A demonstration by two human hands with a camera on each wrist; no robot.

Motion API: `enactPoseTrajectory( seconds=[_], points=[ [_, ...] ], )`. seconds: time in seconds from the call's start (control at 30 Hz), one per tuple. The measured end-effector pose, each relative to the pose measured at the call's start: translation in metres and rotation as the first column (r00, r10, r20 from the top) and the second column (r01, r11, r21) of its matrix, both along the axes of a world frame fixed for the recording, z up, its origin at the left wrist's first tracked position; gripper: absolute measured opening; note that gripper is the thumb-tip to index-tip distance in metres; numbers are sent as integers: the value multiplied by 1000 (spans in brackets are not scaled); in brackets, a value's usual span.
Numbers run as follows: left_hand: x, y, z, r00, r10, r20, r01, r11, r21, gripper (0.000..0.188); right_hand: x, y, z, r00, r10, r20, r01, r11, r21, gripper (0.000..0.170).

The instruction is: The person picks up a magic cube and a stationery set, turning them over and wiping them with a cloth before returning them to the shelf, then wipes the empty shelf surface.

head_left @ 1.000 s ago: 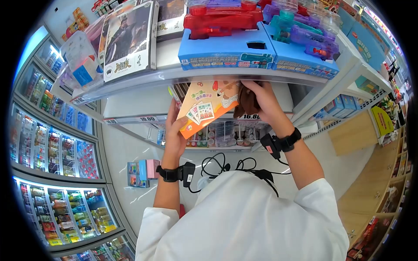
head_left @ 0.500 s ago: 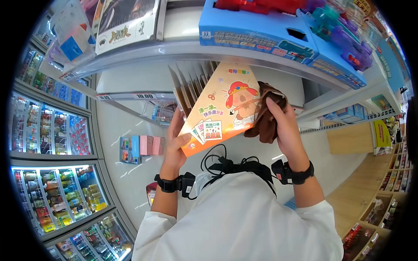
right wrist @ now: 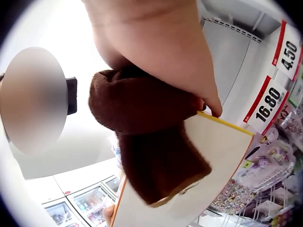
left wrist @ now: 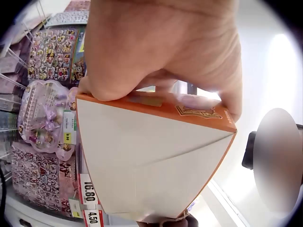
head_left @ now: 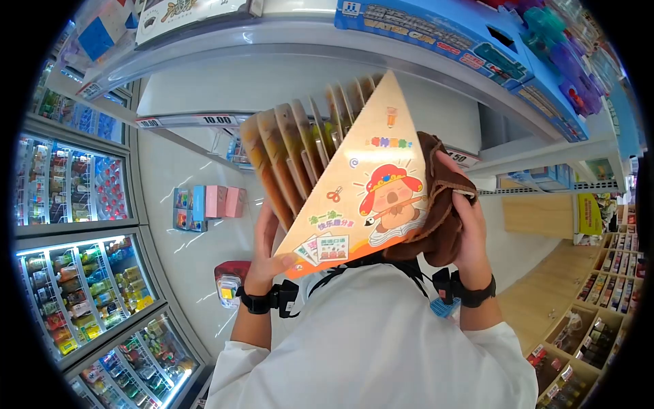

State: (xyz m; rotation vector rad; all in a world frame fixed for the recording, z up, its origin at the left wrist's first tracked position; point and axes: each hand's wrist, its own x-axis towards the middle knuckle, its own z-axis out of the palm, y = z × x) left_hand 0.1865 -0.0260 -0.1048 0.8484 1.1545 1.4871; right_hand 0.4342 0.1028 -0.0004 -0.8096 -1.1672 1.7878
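Observation:
An orange cardboard display box point(head_left: 340, 204) with a slanted side and a cartoon animal print is held up in front of the shirt. Several thin packs point(head_left: 293, 150) stand in a row inside it. My left hand point(head_left: 264, 249) grips its lower left corner, thumb on the printed side. In the left wrist view, fingers curl over the orange edge beside the box's plain white bottom point(left wrist: 151, 156). My right hand point(head_left: 471, 228) holds a bunched brown cloth point(head_left: 446, 198) against the box's right side. The cloth hangs down across the white bottom in the right wrist view.
A white shelf point(head_left: 204, 88) with price tags lies just beyond the box. Above it, a blue water gun carton point(head_left: 436, 41) sits on the upper shelf. Drink fridges point(head_left: 75, 177) line the left. Small boxes point(head_left: 225, 202) and a red container point(head_left: 231, 279) stand on the floor.
Both hands have drawn the display box out from under the upper shelf, toward the body. Its row of packs now shows fully. The brown cloth has come along in the right hand.

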Motion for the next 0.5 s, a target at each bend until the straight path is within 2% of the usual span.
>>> enactPoseTrajectory(
  seconds=[0.07,0.2,0.27,0.33,0.37,0.4,0.47,0.5],
  points=[
    [2,-5,4,1000,2,20,-2,1000,8,112,5,0,11,996,54,-75,-60,996,-68,44],
    [13,-13,2,999,3,-41,-2,1000,25,111,23,2,9,997,72,28,-72,997,6,43],
    [21,-21,-4,996,20,-83,-18,999,28,112,36,-2,6,996,85,-10,-85,996,7,42],
    [32,-23,1,997,0,-79,1,1000,13,116,51,-10,1,997,67,28,-68,997,34,42],
    [38,-31,-1,1000,-3,-21,3,1000,8,117,61,-14,0,997,77,10,-77,997,29,42],
    [43,-41,-4,999,-27,-32,27,1000,11,117,70,-18,-1,999,53,-1,-53,998,32,42],
    [53,-60,-11,987,34,159,-12,991,-133,120,92,-24,-2,995,71,-67,-71,997,1,42],
    [56,-67,-14,975,16,221,17,989,-149,122,105,-22,-11,998,54,-20,-52,994,95,43]
  ],
)
